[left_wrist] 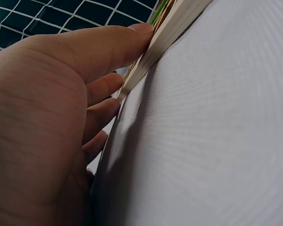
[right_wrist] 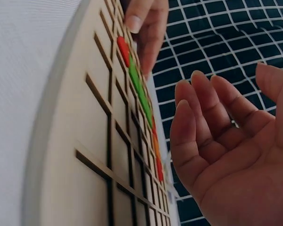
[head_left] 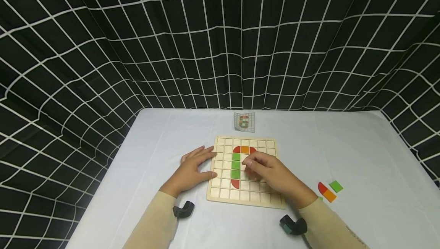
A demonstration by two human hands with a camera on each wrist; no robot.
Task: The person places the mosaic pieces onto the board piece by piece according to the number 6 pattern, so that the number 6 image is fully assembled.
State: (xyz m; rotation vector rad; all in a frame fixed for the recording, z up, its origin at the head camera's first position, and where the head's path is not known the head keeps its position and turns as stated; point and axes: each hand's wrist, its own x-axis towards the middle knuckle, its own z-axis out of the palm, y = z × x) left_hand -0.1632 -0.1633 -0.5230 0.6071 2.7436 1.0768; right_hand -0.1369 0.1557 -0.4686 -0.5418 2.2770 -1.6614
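A wooden grid board (head_left: 223,194) lies on the white table, holding a column of green squares (head_left: 235,165), an orange square (head_left: 245,149) above to the right, and red rounded pieces (head_left: 235,183) at the column's ends and beside the orange one. The left hand (head_left: 192,170) rests at the board's left edge, fingers spread, thumb (left_wrist: 127,42) touching the edge in the left wrist view. Over the board's middle hovers the right hand (head_left: 269,172); the right wrist view shows this hand (right_wrist: 231,146) with bent, relaxed fingers and nothing in them.
A small printed pattern card (head_left: 244,122) lies behind the board. To the right are a loose red piece (head_left: 322,188), an orange square (head_left: 329,195) and a green square (head_left: 336,186), with another green bit (head_left: 320,198) partly hidden by the right arm. Black gridded cloth (head_left: 240,42) surrounds the table.
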